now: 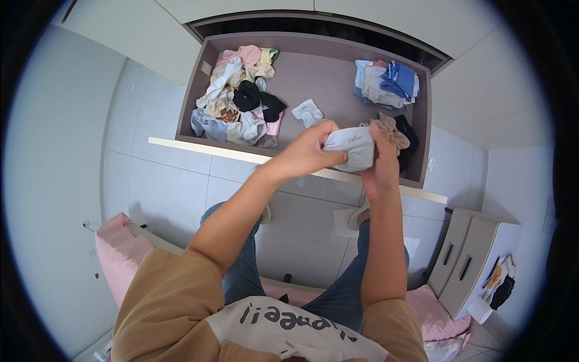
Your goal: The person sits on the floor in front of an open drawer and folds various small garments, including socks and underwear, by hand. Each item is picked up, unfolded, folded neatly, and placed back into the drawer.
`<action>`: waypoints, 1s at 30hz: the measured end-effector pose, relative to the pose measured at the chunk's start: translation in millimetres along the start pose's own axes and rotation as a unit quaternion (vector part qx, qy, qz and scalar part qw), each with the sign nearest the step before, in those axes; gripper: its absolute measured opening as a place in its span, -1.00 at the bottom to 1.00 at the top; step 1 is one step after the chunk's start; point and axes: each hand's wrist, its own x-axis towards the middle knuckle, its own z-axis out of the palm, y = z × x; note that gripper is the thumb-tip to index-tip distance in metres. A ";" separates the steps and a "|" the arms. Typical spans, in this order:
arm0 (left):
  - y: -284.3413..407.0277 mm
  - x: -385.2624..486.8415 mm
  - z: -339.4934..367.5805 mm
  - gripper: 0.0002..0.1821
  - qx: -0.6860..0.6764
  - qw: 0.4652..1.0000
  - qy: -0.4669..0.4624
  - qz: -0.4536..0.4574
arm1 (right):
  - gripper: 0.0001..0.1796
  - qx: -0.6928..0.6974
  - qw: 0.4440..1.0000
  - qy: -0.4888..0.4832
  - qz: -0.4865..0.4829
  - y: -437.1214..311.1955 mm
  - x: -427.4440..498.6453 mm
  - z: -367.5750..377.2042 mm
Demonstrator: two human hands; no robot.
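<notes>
Between my two hands is a folded light grey sock with a small mark on its cuff. My left hand pinches its left end, thumb in front. Around the right end, my right hand closes with the thumb along the edge. Both are held above the front of an open drawer. A white sock lies on the drawer floor just beyond my left hand. Near my right hand are a tan bow-shaped cloth piece and a black cloth item, partly hidden.
A loose heap of socks fills the drawer's left side. Folded blue and white clothes are stacked at the back right. The drawer's pale front panel crosses before my knees. A small cabinet stands at right, beside a pink-covered bed.
</notes>
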 end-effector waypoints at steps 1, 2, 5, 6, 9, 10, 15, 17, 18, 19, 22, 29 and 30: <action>-2.6 0.9 3.0 -0.79 0.098 0.995 0.023 0.013 | -0.75 -0.049 0.998 -0.033 0.011 2.2 -1.0 1.3; -5.4 0.9 4.3 -0.77 0.189 0.976 0.096 0.052 | -0.75 -0.098 0.993 -0.063 0.019 5.7 -3.4 3.3; -12.1 4.5 -6.0 -0.75 0.215 0.953 0.212 0.007 | -0.71 -0.241 0.956 -0.168 -0.003 15.2 -11.0 9.4; -14.5 3.9 -8.8 -0.76 0.183 0.952 0.241 0.041 | -0.71 -0.274 0.944 -0.184 -0.011 16.7 -14.7 9.7; -20.2 2.2 -11.4 -0.71 0.259 0.923 0.269 0.087 | -0.72 -0.420 0.892 -0.147 -0.081 16.9 -13.7 9.6; -21.4 2.5 -9.1 -0.71 0.255 0.931 0.248 0.081 | -0.74 -0.500 0.851 -0.104 -0.120 16.6 -11.1 9.1; -14.3 6.8 2.8 -0.76 0.024 0.991 0.129 0.028 | -0.75 -0.580 0.774 0.072 -0.245 23.1 -6.3 5.3; -7.0 3.0 2.2 -0.78 -0.142 0.987 0.078 0.023 | -0.76 -0.576 0.772 0.114 -0.243 22.5 -6.5 2.9; -3.7 0.7 1.3 -0.80 -0.221 0.974 0.042 0.022 | -0.79 -0.544 0.784 0.119 -0.275 22.6 -5.5 2.7; -0.9 -1.2 0.4 -0.79 -0.226 0.974 0.021 -0.005 | -0.81 -0.510 0.793 0.123 -0.310 21.9 -4.8 2.8; 1.6 -3.8 0.6 -0.79 -0.200 0.979 -0.035 -0.001 | -0.88 -0.421 0.826 0.106 -0.360 20.5 0.4 6.2; -7.2 2.8 5.5 -0.69 0.103 0.981 0.152 0.058 | -0.67 -0.220 0.969 0.000 -0.113 19.1 -12.3 13.6; -8.3 3.0 6.7 -0.67 0.092 0.979 0.171 0.065 | -0.67 -0.227 0.968 0.015 -0.104 18.5 -12.4 15.2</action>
